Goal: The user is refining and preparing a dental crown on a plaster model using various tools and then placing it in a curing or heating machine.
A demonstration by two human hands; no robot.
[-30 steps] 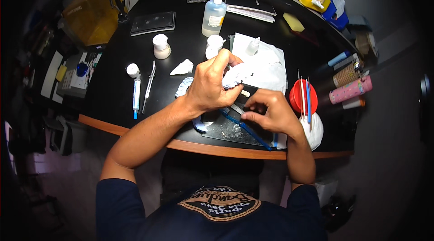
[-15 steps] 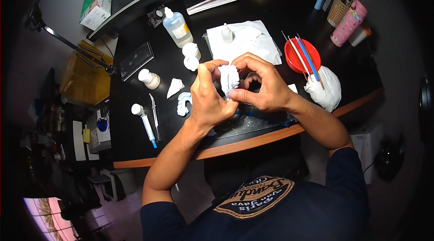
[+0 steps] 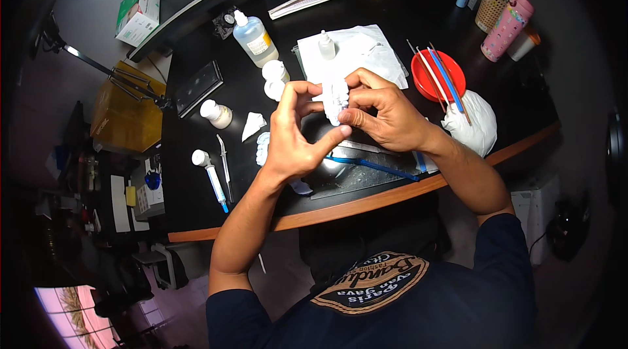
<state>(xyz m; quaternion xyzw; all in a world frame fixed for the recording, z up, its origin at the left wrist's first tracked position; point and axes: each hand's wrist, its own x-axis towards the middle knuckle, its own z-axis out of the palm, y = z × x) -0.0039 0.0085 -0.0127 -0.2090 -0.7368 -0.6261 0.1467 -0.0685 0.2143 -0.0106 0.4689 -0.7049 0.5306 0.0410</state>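
Observation:
A white dental cast (image 3: 335, 102) with a row of teeth along one side is held upright above the desk. My right hand (image 3: 386, 113) grips it at its right side, thumb low and fingers behind. My left hand (image 3: 294, 130) curves round its left side in a wide C, index finger against the upper edge and thumb at the lower end. Beneath the hands a long blue-handled tool (image 3: 376, 167) lies on a clear sheet (image 3: 347, 184). A pale blue-white dental piece (image 3: 262, 148) is partly hidden by my left hand. Beside it lies a white triangular piece (image 3: 253, 126).
At left are a syringe-like tube (image 3: 212, 182), tweezers (image 3: 226, 166) and a capped jar (image 3: 216, 115). A large bottle (image 3: 256, 41) and dropper bottle (image 3: 326, 48) stand farther back. At right, a red bowl (image 3: 451, 64) with sticks adjoins a white bundle (image 3: 474, 128).
The cast has turned so its tooth row shows more clearly. My left thumb and fingers have spread wider, and the blue-handled tool below is now more visible.

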